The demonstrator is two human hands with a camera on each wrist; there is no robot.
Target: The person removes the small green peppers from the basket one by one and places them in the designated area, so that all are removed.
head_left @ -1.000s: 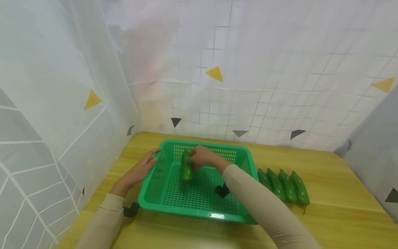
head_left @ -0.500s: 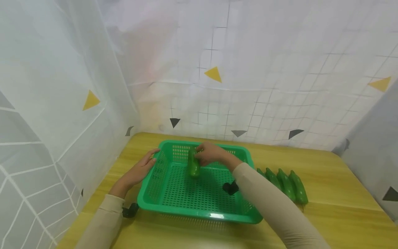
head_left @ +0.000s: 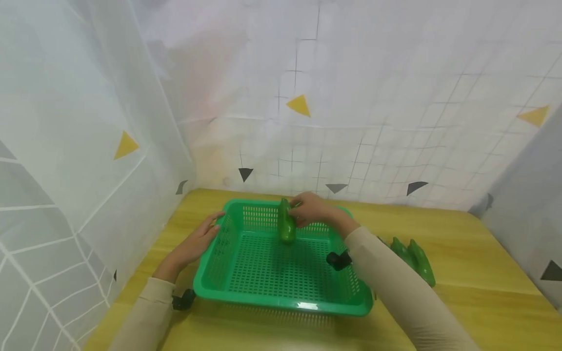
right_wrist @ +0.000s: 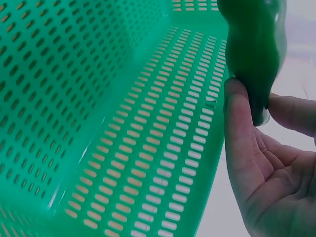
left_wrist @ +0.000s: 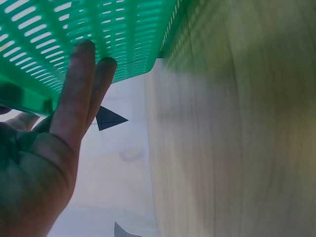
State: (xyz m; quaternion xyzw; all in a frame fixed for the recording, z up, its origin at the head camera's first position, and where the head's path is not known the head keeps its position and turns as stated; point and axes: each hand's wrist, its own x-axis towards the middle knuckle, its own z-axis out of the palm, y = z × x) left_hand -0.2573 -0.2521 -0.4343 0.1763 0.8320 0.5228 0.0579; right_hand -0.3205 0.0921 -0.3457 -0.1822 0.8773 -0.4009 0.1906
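Observation:
In the head view my right hand (head_left: 312,209) is over the back part of a green plastic basket (head_left: 281,303). It pinches a long glossy green pepper (head_left: 287,226) near its tapered end, between thumb and fingers. The right wrist view has the pepper (right_wrist: 254,47) hanging from that grip, above the slotted basket wall (right_wrist: 148,133). My left hand (head_left: 193,246) rests on the basket's left rim. In the left wrist view, two straight fingers (left_wrist: 74,94) lie along the basket's outer wall (left_wrist: 128,34), with others over the rim.
More green peppers (head_left: 422,263) lie side by side on the wooden table (head_left: 474,273), right of the basket and partly behind my right sleeve (head_left: 395,282). A patterned white sheet (head_left: 373,146) hangs behind the table. Black wrist mounts (head_left: 339,261) stick out from both wrists.
My right hand has carried the pepper rightward and slightly up, toward the basket's back wall. The right forearm now covers more of the peppers on the table. The left hand stays at the rim.

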